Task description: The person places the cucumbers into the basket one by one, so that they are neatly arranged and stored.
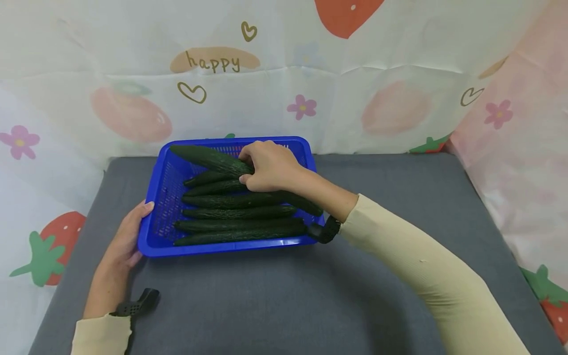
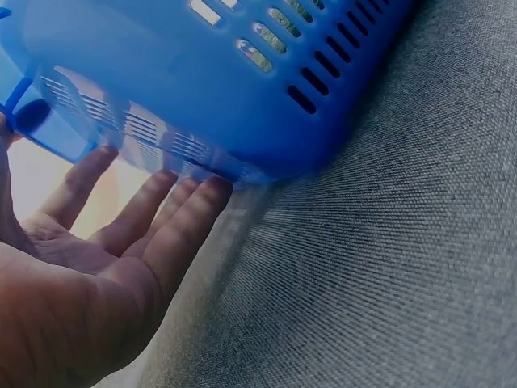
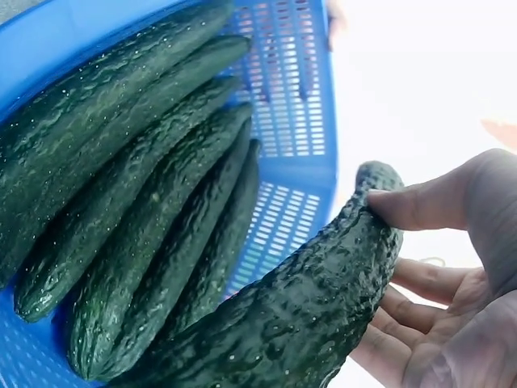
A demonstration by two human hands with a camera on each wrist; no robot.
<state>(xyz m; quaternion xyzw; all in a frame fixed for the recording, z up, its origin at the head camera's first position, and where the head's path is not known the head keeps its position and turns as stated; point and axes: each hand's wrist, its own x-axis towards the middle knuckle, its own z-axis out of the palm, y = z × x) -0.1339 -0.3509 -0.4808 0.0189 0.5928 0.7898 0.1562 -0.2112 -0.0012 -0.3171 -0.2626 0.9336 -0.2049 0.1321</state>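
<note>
A blue plastic basket [image 1: 230, 250] with slotted walls stands on the table, holding several dark green cucumbers [image 1: 239, 213] laid side by side. My left hand [image 1: 126, 236] grips its left end, thumb over the rim. In the left wrist view, the fingertips [image 2: 212, 192] touch the slotted outer wall. Above the back of the basket, my right hand [image 1: 272, 167] holds one cucumber [image 1: 206, 157] near an end. The right wrist view shows the thumb [image 3: 420, 202] pressed on that held cucumber [image 3: 299, 299], with fingers behind it; its far end leaves the frame.
A grey cloth [image 1: 248, 305] covers the table. Behind it hangs a white printed curtain [image 1: 337, 74], close to the basket's back edge, and a pinkish curtain side [image 1: 523, 162] closes off the right. Each wrist wears a black strap device [image 1: 138, 303].
</note>
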